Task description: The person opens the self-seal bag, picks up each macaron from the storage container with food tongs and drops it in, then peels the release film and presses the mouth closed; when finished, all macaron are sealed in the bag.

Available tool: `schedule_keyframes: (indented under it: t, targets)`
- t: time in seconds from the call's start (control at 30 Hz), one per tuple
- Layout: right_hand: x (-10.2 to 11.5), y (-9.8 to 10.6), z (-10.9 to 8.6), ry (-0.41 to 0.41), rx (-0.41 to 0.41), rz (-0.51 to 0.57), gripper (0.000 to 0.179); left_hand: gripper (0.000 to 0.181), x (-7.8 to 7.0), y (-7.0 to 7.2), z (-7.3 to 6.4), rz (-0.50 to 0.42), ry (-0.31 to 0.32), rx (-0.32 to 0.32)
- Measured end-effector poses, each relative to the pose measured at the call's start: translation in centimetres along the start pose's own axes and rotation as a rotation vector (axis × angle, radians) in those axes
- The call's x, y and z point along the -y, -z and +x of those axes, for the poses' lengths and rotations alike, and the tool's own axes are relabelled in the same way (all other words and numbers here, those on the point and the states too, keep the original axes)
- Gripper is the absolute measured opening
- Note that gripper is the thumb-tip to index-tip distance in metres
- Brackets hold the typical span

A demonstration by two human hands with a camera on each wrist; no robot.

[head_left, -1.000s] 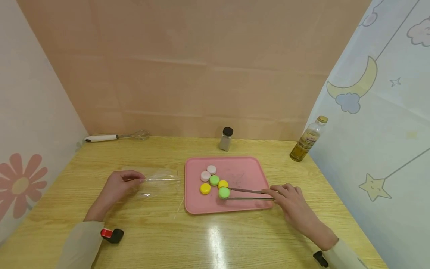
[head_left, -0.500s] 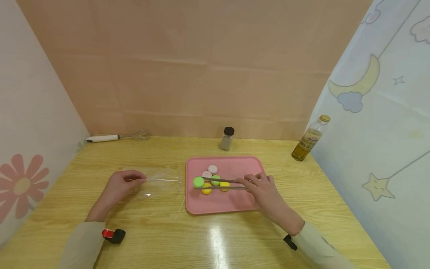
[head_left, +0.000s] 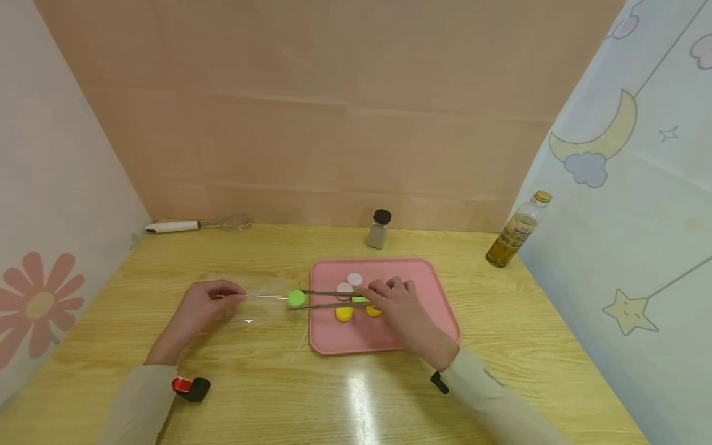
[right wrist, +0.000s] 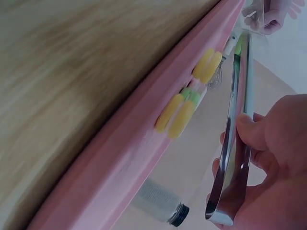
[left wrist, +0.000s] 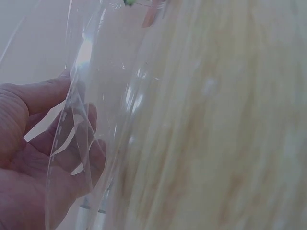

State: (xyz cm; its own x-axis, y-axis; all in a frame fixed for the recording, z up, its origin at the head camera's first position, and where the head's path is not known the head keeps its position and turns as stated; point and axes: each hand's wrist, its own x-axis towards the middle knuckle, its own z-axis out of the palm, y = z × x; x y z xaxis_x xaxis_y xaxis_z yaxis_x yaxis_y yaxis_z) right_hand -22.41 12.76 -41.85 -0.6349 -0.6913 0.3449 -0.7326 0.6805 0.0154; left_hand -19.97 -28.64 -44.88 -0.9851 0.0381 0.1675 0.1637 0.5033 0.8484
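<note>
My left hand (head_left: 208, 309) pinches the edge of a clear plastic bag (left wrist: 110, 72), whose mouth faces right. Metal tongs (right wrist: 230, 158) are gripped in my right hand (head_left: 403, 318), over the pink tray (head_left: 400, 269). Between the tong tips is a green macaron (head_left: 296, 299), past the tray's left rim and right at the bag's mouth. On the tray lie two yellow macarons (head_left: 344, 313), two pale pink macarons (head_left: 355, 280) and another green macaron (head_left: 359, 301), partly hidden under the tongs.
A small jar with a black lid (head_left: 379, 229) stands behind the tray. At the back left lies a whisk (head_left: 194, 226) with a white handle. An oil bottle (head_left: 514, 232) with a gold cap stands at the right, near the patterned wall.
My right hand has moved left with the tongs, carrying the green macaron across the tray to the bag's mouth. My left hand and the bag have stayed nearly still.
</note>
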Motion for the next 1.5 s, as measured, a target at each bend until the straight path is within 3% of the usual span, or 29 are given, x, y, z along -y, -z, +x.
schedule_keyframes:
  t: [0.27, 0.43, 0.7, 0.9, 1.03, 1.5]
  targets:
    - [1.5, -1.6, 2.2, 0.026, 0.076, -0.092, 0.053, 0.021, -0.3, -0.3, -0.1, -0.01, 0.028, 0.009]
    - [2.8, -1.9, 3.7, 0.055, 0.091, -0.086, 0.055, 0.021, -0.4, -0.1, 0.0, -0.007, 0.019, 0.007]
    - [4.3, -3.3, 5.4, 0.103, 0.033, -0.093, 0.056, 0.021, -0.5, -0.1, -0.1, -0.027, 0.013, 0.004]
    - [5.2, -3.6, 6.2, 0.1, 0.039, -0.112, 0.047, 0.021, -0.4, -0.2, -0.1, -0.03, 0.004, -0.003]
    - [5.8, -3.7, 6.7, 0.113, 0.05, -0.124, 0.049, 0.02, -0.2, -0.2, 0.0, -0.026, 0.011, -0.004]
    - [7.2, -3.5, 7.6, 0.123, 0.115, -0.051, 0.049, 0.02, -0.3, -0.4, 0.1, -0.005, 0.035, -0.005]
